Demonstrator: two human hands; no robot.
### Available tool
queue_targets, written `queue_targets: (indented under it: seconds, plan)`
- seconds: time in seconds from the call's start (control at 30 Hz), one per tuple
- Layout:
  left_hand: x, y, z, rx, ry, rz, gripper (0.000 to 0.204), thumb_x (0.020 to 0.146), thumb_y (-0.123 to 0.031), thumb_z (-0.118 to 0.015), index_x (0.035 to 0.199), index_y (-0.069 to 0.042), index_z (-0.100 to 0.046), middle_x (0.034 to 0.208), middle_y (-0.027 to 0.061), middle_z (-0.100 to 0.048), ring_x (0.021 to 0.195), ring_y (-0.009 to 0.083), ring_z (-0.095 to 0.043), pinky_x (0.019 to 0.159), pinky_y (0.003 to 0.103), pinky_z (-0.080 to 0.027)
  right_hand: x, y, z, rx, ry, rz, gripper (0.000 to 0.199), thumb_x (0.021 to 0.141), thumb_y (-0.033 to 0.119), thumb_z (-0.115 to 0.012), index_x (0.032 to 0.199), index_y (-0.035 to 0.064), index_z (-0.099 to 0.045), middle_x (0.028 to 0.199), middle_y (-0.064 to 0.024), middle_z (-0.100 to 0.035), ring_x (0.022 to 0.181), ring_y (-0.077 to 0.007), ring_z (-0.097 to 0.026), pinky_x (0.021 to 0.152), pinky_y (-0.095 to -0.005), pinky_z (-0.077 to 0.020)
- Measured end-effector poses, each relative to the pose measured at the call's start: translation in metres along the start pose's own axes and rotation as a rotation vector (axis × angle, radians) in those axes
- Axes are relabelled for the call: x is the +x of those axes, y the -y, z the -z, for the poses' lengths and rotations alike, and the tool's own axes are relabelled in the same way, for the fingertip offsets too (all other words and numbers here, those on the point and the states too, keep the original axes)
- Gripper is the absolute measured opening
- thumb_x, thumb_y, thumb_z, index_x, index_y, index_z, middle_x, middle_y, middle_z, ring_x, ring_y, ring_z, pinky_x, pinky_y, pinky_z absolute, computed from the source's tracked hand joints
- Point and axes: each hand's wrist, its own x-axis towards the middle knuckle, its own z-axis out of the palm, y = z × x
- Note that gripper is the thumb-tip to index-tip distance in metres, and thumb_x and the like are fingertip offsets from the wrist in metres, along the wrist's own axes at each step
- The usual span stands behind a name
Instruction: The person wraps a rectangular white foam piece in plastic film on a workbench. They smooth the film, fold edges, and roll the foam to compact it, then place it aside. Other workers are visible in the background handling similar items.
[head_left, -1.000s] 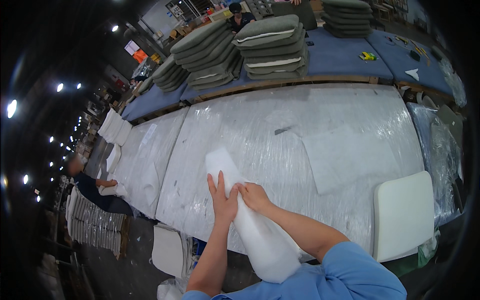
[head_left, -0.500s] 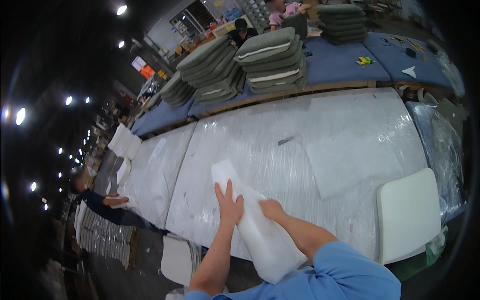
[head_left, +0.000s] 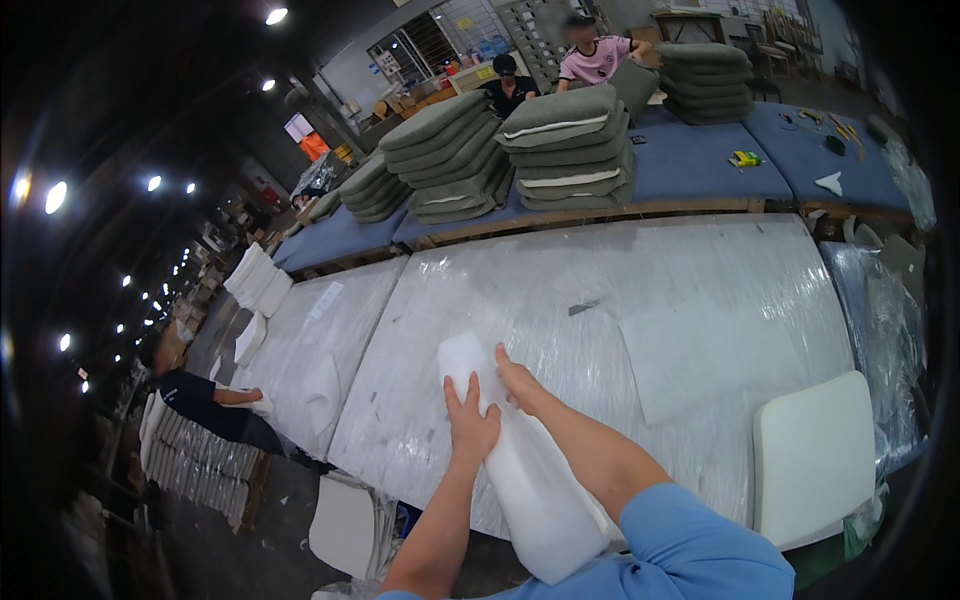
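Observation:
A soft white padded piece (head_left: pixel 545 500), apparently a cushion pad folded lengthwise, runs from against my body up onto the plastic-covered table (head_left: pixel 400 410). My left hand (head_left: pixel 473 428) lies on its left side, fingers and thumb spread, pressing on the surface. Beside its upper right edge is my right hand (head_left: pixel 522 388), its fingers stretched out toward the narrow far end; the underside of that hand is hidden. A white cushion pad (head_left: pixel 815 455) rests at the table's right front corner.
Stacks of grey-green cushions (head_left: pixel 570 150) stand on a blue-topped table (head_left: pixel 690 165) behind mine, with two people beyond. Another person (head_left: pixel 215 405) handles white material at the left. White pads (head_left: pixel 345 525) are stacked below the front edge.
My right hand has moved up along the white pad toward its far end, and its fingers have straightened. My left hand stays spread on the pad. The view has tilted up slightly.

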Motion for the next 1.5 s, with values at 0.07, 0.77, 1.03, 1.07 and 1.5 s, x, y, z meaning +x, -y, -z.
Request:
queue_targets:
  seconds: [0.07, 0.77, 1.03, 1.07, 1.5]
  plan:
    - [0.001, 0.001, -0.001, -0.002, 0.006, -0.007, 0.077, 0.091, -0.022, -0.066, 0.162, -0.009, -0.038, 0.17, 0.0285, 0.0, 0.158, 0.046, -0.015, 0.124, 0.046, -0.031, -0.002, 0.012, -0.025, -0.149, 0.027, 0.189, 0.065, 0.102, 0.058, -0.054, 0.107, -0.0036, -0.074, 0.093, -0.0175, -0.073, 0.08, -0.0257, -0.067, 0.077, -0.0412, -0.0516]
    - [0.068, 0.044, 0.002, 0.058, 0.058, -0.008, 0.059, 0.098, -0.02, -0.06, 0.153, -0.001, -0.049, 0.165, 0.0214, -0.032, 0.155, 0.0355, -0.029, 0.126, 0.041, -0.028, 0.026, -0.042, -0.022, -0.556, -0.022, 0.32, 0.061, 0.104, 0.05, -0.05, 0.105, -0.004, -0.077, 0.107, -0.031, -0.073, 0.106, -0.0427, -0.071, 0.095, -0.0473, -0.0525]
    - [0.065, 0.033, 0.002, -0.035, -0.02, -0.022, 0.063, 0.095, -0.016, -0.057, 0.154, 0.003, -0.045, 0.163, 0.0281, -0.034, 0.152, 0.0421, -0.032, 0.126, 0.044, -0.028, 0.03, -0.172, 0.06, -0.756, -0.123, 0.142, 0.047, 0.103, 0.039, -0.053, 0.119, -0.0011, -0.072, 0.121, -0.0295, -0.069, 0.117, -0.0438, -0.065, 0.1, -0.047, -0.0512]
    - [0.07, 0.024, -0.001, -0.047, -0.014, -0.032, 0.063, 0.095, -0.016, -0.057, 0.154, 0.003, -0.045, 0.163, 0.028, -0.034, 0.152, 0.0421, -0.032, 0.126, 0.044, -0.028, 0.032, -0.18, 0.064, -0.754, -0.206, 0.182, 0.045, 0.102, 0.037, -0.053, 0.117, -0.0012, -0.073, 0.118, -0.0284, -0.07, 0.115, -0.0439, -0.066, 0.099, -0.0469, -0.0514]
    - [0.065, 0.031, -0.003, 0.046, -0.036, -0.071, 0.06, 0.094, -0.016, -0.056, 0.151, 0.002, -0.05, 0.16, 0.028, -0.039, 0.149, 0.0411, -0.037, 0.124, 0.045, -0.031, 0.049, 0.004, -0.033, -0.346, 0.054, 0.189, 0.068, 0.103, 0.059, -0.046, 0.111, -0.0011, -0.076, 0.109, -0.0237, -0.075, 0.109, -0.0376, -0.07, 0.097, -0.045, -0.0513]
